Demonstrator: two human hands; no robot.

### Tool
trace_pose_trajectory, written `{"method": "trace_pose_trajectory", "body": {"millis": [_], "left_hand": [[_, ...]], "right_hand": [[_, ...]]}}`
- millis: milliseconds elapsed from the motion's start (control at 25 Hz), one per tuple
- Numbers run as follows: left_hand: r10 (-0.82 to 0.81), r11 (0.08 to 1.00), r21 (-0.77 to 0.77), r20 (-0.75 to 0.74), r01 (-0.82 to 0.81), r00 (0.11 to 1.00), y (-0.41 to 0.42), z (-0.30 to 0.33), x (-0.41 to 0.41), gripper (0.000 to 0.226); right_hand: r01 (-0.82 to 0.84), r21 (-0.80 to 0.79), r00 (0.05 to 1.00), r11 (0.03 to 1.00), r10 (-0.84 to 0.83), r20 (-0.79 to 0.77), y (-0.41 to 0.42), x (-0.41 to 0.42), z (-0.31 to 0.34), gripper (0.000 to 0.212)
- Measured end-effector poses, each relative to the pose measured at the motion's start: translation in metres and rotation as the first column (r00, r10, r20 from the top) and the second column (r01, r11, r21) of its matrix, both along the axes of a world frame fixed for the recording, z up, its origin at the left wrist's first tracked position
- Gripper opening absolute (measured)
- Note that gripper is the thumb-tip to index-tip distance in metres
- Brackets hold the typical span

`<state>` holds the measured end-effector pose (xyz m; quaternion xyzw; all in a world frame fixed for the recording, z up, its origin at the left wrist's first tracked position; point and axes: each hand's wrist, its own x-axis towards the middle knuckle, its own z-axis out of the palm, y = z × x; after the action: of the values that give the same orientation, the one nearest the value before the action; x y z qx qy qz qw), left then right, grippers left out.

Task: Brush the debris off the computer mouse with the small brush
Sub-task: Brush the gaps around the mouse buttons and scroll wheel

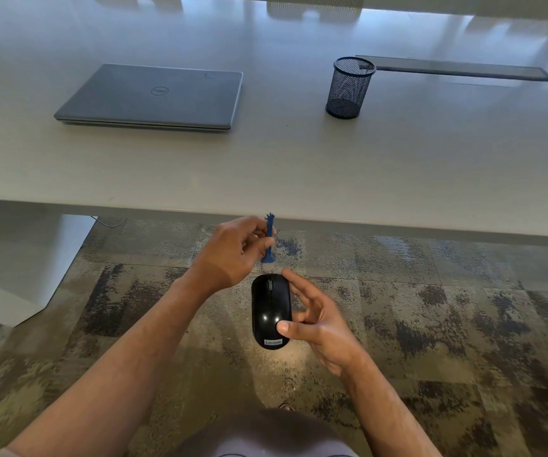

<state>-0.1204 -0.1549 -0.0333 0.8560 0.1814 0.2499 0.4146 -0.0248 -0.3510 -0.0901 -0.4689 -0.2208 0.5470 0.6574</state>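
A glossy black computer mouse is held in the air below the table edge, over the carpet. My right hand grips it from the right side, thumb on its rear top, fingers along its far side. My left hand pinches the thin blue handle of a small brush, which stands nearly upright. Its pale bristles point down and meet the front end of the mouse, just beyond the scroll wheel.
A pale table spans the upper view. On it lie a closed grey laptop at the left and a black mesh pen cup at the right, beside a long cable slot. Patterned carpet lies below.
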Motion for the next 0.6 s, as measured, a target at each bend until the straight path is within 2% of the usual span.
{"method": "trace_pose_trajectory", "body": {"millis": [80, 160, 240, 320, 480, 520, 600], "left_hand": [[-0.009, 0.992, -0.127, 0.055, 0.016, 0.998, -0.002, 0.001, 0.000, 0.017], [-0.074, 0.961, -0.256, 0.126, 0.104, 0.989, -0.005, 0.005, -0.001, 0.018], [-0.150, 0.936, -0.297, 0.150, 0.189, 0.977, -0.007, 0.008, -0.002, 0.016], [-0.171, 0.942, -0.273, 0.104, 0.194, 0.980, -0.007, 0.007, 0.000, 0.016], [0.010, 0.996, -0.084, -0.019, -0.012, 1.000, -0.004, 0.004, 0.003, 0.010], [0.029, 0.998, -0.060, -0.006, -0.030, 1.000, -0.005, 0.005, 0.003, 0.010], [-0.032, 0.992, -0.124, 0.059, 0.039, 0.998, -0.012, 0.013, 0.002, 0.012]], "right_hand": [[0.010, 0.002, 1.000, 1.000, -0.010, 0.000, 0.000, 0.001, 0.000, 0.088], [0.010, 0.013, 1.000, 1.000, -0.010, -0.008, 0.001, 0.002, -0.001, 0.085], [-0.001, 0.023, 1.000, 1.000, 0.002, -0.010, 0.002, 0.003, -0.001, 0.083], [-0.010, 0.015, 1.000, 1.000, 0.010, 0.001, 0.002, 0.002, -0.002, 0.083], [-0.004, -0.009, 1.000, 1.000, 0.004, 0.015, 0.002, 0.002, -0.003, 0.087], [-0.002, -0.009, 1.000, 1.000, 0.002, 0.013, 0.002, 0.003, -0.003, 0.088], [-0.004, 0.002, 1.000, 1.000, 0.004, 0.007, 0.002, 0.005, -0.003, 0.088]]}}
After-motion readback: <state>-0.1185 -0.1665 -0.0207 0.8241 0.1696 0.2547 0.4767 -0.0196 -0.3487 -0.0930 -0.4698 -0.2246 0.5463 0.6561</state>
